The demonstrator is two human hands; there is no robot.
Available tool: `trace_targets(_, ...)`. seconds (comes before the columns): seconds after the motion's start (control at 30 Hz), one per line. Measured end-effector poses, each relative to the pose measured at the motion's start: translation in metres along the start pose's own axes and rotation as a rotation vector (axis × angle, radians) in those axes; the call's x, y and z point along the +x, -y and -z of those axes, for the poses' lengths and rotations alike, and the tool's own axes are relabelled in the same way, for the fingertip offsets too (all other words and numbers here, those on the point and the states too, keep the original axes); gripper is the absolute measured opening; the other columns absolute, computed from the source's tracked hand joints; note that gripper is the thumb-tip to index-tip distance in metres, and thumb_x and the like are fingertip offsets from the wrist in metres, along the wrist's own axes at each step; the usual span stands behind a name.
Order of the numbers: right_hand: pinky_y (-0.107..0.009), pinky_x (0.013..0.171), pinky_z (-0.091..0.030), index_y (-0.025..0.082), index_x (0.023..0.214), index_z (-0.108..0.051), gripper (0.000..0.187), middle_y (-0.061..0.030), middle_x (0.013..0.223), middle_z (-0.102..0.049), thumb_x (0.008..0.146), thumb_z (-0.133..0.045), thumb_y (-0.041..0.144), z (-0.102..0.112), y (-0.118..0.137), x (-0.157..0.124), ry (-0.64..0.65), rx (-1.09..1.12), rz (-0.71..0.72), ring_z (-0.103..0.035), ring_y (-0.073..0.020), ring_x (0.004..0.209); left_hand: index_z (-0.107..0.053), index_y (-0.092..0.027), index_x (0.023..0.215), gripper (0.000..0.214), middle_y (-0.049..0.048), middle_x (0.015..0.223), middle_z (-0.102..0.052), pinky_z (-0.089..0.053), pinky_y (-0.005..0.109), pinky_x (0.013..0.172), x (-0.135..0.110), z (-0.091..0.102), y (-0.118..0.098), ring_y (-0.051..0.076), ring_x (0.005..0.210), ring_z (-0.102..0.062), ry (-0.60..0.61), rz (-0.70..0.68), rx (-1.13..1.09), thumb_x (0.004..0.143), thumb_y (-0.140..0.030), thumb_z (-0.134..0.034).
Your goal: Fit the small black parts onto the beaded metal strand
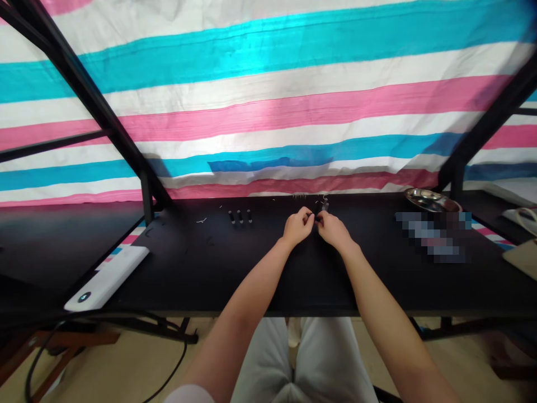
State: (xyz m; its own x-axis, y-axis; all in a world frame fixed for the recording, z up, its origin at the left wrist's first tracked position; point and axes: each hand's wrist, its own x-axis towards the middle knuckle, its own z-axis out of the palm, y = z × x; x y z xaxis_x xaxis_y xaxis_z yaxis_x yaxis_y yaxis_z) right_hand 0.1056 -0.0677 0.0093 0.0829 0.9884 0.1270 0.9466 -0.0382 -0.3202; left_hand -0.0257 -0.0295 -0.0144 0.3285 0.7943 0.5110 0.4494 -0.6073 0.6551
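The fingers of the left hand (297,226) are bent and closed, thumb against forefinger, and those of the right hand (333,228) are curled in the same way, facing them. Together they pinch a small dark piece (318,219), which shows in the narrow gap between the two hands; most of it is hidden, so its exact shape cannot be told. Both hands are low over the far half of a black tabletop (235,268), with the bare forearms stretched forward above the light grey trousers (268,358).

Just beyond the right hand stands a small grey cylinder (326,206), with a curled pale strip (325,197) at its top. Further left, well apart from the left hand, three small black cylinders (240,216) with pale lower ends stand upright in a row, and thin white scraps (202,220) lie to the left of them. A short row of tiny pale pieces (299,196) runs along the far edge.

At the right rear is a round, shiny metal dish (432,200), with a pixelated patch in front of it. A white oblong device (109,279) lies at the left end. Behind the tabletop hangs a striped sheet (268,123) in blue, pink and white.
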Motion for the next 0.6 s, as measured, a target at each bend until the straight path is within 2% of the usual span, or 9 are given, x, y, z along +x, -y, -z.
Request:
trace_targets(0.23,-0.025,0.062,-0.035,0.019,0.1,-0.052,0.02,-0.0072,0.093,-0.062,0.085,-0.045,0.031,-0.001,0.0046,-0.0016,-0.131,0.072,0.069,-0.058,-0.018,0.078,-0.052,-0.02,0.084,0.023,-0.0027,0.057,-0.051,-0.034,0.02,0.054,0.001,0.0005,0.0024,0.01,0.052,-0.048,-0.038,0.007,-0.021,0.088,-0.035,-0.036)
trace_targets(0.6,-0.024,0.06,-0.033,0.021,0.099,-0.054,0.018,-0.0048,0.084,-0.065,0.085,-0.046,0.03,-0.0012,0.0084,-0.0035,-0.073,0.09,0.106,-0.059,-0.0168,0.073,-0.054,-0.02,0.086,0.022,-0.0022,0.058,-0.052,-0.036,0.021,0.055,0.0019,-0.0021,0.0053,0.01,0.053,-0.05,-0.071,0.067,-0.054,0.088,-0.034,-0.038)
